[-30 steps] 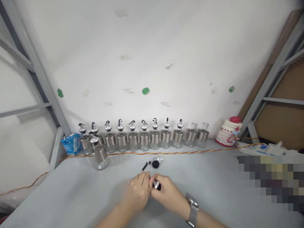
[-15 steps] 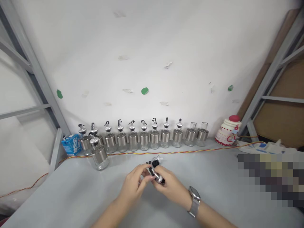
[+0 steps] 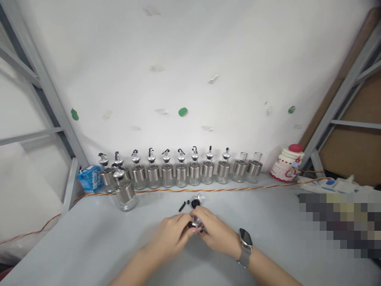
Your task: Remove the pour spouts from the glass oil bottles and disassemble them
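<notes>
Close together over the grey table [image 3: 89,246], both hands are closed around one silver and black bottle pourer [image 3: 197,222]. My right hand [image 3: 218,234], with a watch on its wrist, grips the pourer's silver body. The fingertips of my left hand [image 3: 171,235] pinch at its black part; fingers hide much of it. Just beyond the fingers lies another pourer [image 3: 195,203] with a round black base. Beside it on the table are small black pieces, one of them a short stick [image 3: 182,206].
Along the wall stands a row of glass bottles [image 3: 181,173] with steel bands; most carry pourers, and the two at the right have open necks. One bottle [image 3: 125,194] stands forward at left. Also there: a blue carton [image 3: 90,179], a red-lidded jar [image 3: 286,163] and a twisted cord [image 3: 166,190].
My hands have turned the pourer, and the left fingers now pinch closer around its black part. The black stick on the table has come into sight from behind my left fingers.
</notes>
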